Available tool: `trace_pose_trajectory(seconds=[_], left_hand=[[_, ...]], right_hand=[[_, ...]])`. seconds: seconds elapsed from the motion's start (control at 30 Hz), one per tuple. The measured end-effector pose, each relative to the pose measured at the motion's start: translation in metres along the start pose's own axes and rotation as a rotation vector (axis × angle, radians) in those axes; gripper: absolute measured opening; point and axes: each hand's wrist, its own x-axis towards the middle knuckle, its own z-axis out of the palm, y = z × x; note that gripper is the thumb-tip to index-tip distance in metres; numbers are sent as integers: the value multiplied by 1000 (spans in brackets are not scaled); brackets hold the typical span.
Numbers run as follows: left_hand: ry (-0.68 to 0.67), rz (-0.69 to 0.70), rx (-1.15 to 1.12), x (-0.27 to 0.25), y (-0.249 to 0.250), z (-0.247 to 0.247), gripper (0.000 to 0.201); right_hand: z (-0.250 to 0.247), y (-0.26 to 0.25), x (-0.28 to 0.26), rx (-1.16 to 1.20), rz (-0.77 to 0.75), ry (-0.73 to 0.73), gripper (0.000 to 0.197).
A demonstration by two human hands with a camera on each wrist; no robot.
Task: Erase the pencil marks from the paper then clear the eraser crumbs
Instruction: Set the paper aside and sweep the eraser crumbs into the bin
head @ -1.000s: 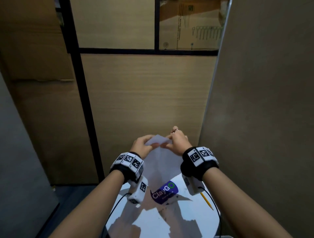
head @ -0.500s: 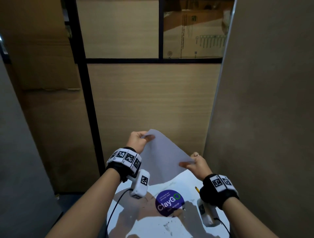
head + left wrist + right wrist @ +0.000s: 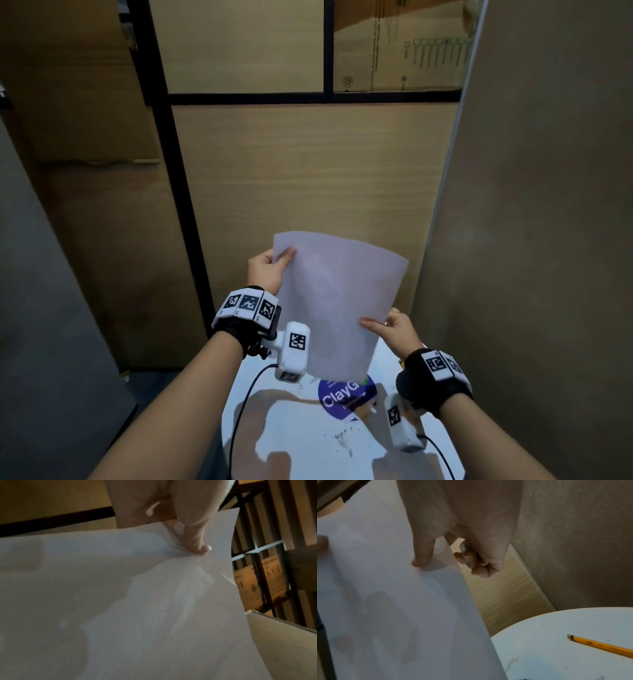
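Observation:
A white sheet of paper (image 3: 337, 301) hangs tilted in the air above the round white table (image 3: 308, 445). My left hand (image 3: 270, 270) pinches its top left corner, thumb on the near face. My right hand (image 3: 390, 329) pinches the sheet's right edge lower down. In the left wrist view the thumb presses on the paper (image 3: 137, 601). In the right wrist view the thumb lies on the paper (image 3: 393, 601) and the other fingers curl behind it. Dark eraser crumbs (image 3: 342, 440) lie scattered on the table. No eraser is in view.
A yellow pencil (image 3: 599, 645) lies on the table at the right. A purple round sticker (image 3: 346, 399) sits near the table's far edge. Wooden panels stand close behind, a grey wall close on the right, a black frame post on the left.
The sheet was bunched between both hands held together; the hands have moved apart, the right hand dropping lower, and the paper now hangs spread out and higher above the table.

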Motion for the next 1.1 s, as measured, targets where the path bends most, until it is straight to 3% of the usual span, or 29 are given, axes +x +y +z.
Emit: trace_pose_trajectory(seconds=[0.13, 0.17, 0.23, 0.3, 0.47, 0.6, 0.7, 0.9, 1.0, 1.1], left_hand=[[74, -19, -42, 3, -8, -6, 4], [91, -20, -39, 4, -11, -9, 6], [121, -38, -33, 6, -17, -15, 20], [141, -46, -30, 7, -23, -21, 24], [150, -52, -25, 11, -32, -28, 23], [138, -86, -16, 15, -42, -30, 20], [122, -120, -25, 18, -52, -30, 17], [97, -146, 20, 19, -63, -27, 5], [22, -210, 169, 11, -87, -31, 26], [-51, -243, 326, 0, -113, -36, 25]], right_hand=[[5, 13, -3, -88, 12, -73, 15], [7, 18, -4, -133, 21, -111, 9], [9, 35, -4, -255, 54, -161, 21], [13, 45, -7, -337, 127, -202, 11], [14, 60, -12, -563, 224, -177, 17], [20, 55, -8, -409, 132, -134, 36], [26, 49, 6, -327, 57, -113, 27], [33, 38, 16, -311, 109, -42, 29], [35, 51, 10, -404, 230, -103, 31], [35, 61, 5, -417, 269, -157, 34]])
